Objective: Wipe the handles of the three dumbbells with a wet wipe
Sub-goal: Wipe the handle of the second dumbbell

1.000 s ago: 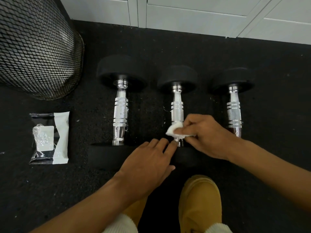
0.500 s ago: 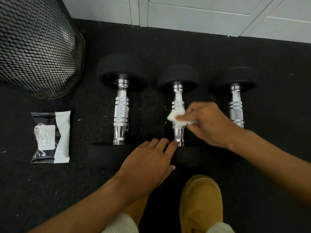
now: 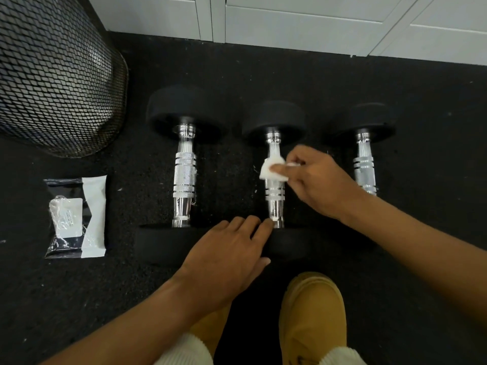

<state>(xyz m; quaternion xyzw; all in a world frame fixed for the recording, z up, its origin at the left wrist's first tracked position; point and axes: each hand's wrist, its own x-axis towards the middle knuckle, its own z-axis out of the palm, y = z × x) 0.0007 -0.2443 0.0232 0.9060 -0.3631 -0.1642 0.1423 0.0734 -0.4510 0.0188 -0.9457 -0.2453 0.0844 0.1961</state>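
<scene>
- Up the middle dumbbell's handle point(image 3: 274, 185) goes the right hand point(image 3: 313, 180) since a second ago: then it pinched the wet wipe point(image 3: 271, 168) low, near the near weight; now the wipe sits on the upper, far part of the chrome shaft, just below the far black weight point(image 3: 274, 119)
- right hand pinches the folded white wipe between thumb and fingertips and presses it against the handle; the lower grooved rings and the bright lower collar lie uncovered below it
- left hand point(image 3: 226, 254) has not shifted; it rests flat, fingers straight, on the near black weight point(image 3: 290, 245) of the middle dumbbell, fingertips just beside the base of the handle; I judge it steadies the dumbbell against rolling
- meaning for the task: the stroke appears to cover the handle's length from near end to far end, so the middle handle seems close to done or in mid-pass; whether its underside is wiped I cannot tell
- left dumbbell's handle point(image 3: 184, 177) and right dumbbell's handle point(image 3: 365, 167) lie untouched on the black rubber floor point(image 3: 434, 101), one on either side; whether either is already wiped cannot be told
- wet-wipe packet point(image 3: 76, 217) lies on the floor left of the dumbbells; a black mesh bin point(image 3: 52, 75) stands beyond it; tan boots point(image 3: 313, 317) show at the bottom edge
</scene>
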